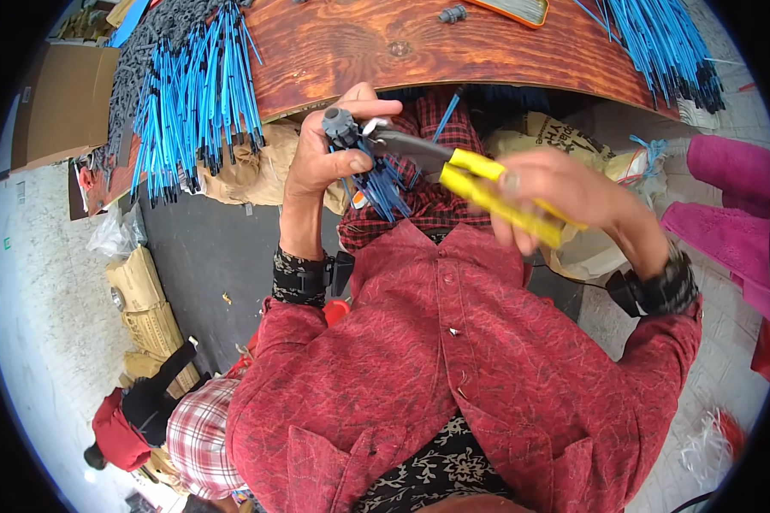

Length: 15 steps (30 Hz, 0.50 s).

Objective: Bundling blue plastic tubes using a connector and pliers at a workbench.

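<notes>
My left hand [325, 158] is closed around a dark grey ribbed plastic fitting [340, 126], held just off the table's near edge. My right hand [552, 192], slightly blurred, grips yellow-handled pliers [481, 175]. The pliers' dark jaws reach left to the fitting, beside a small whitish piece [374, 126]; whether they bite on it I cannot tell. Under my left hand a bunch of blue rods [383, 190] hangs over my lap. The hand hides their upper ends, so I cannot tell if they are held or lying there.
On the wooden table [334, 51] lie blue rod bundles at left [201, 98] and right [667, 47], a heap of grey parts [145, 60], a loose grey fitting [453, 14] and an orange-rimmed tray [518, 8]. Sacks [244, 171] sit below. Another person [201, 436] is at lower left.
</notes>
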Each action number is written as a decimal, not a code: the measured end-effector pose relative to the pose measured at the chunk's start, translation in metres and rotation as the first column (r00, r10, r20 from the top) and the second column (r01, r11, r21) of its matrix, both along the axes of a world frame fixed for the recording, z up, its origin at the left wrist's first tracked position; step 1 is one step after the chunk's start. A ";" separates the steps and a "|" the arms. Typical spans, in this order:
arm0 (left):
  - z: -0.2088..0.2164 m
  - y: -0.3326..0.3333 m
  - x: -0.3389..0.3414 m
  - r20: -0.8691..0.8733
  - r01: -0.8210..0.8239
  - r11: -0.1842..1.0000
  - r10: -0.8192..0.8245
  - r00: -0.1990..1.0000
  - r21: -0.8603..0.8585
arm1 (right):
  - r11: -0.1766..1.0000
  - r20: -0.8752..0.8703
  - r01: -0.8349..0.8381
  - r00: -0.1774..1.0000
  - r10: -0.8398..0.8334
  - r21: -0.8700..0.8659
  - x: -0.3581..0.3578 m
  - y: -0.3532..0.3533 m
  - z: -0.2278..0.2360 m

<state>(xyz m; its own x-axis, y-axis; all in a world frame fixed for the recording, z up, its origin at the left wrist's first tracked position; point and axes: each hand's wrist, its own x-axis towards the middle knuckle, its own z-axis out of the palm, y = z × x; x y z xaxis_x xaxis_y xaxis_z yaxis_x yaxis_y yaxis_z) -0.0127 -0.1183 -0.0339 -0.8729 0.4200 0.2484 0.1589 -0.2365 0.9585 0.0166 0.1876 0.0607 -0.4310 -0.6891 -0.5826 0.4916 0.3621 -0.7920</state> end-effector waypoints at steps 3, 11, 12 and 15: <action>-0.006 -0.004 -0.004 -0.059 0.123 0.992 -0.121 0.991 0.038 | 0.965 0.317 -0.130 0.927 0.200 -0.229 0.000 0.007 -0.035; -0.009 -0.008 -0.004 0.004 0.059 0.994 -0.059 0.998 0.091 | 0.998 -0.577 0.017 0.816 0.022 0.062 0.009 -0.008 0.016; -0.009 -0.009 -0.005 -0.012 0.050 0.995 -0.049 0.999 0.084 | 0.992 -0.614 0.063 0.789 0.018 0.110 0.010 -0.011 0.024; -0.011 -0.010 -0.005 -0.028 0.042 0.996 -0.040 0.999 0.079 | 0.987 -0.767 0.096 0.640 0.038 0.130 0.016 -0.011 0.019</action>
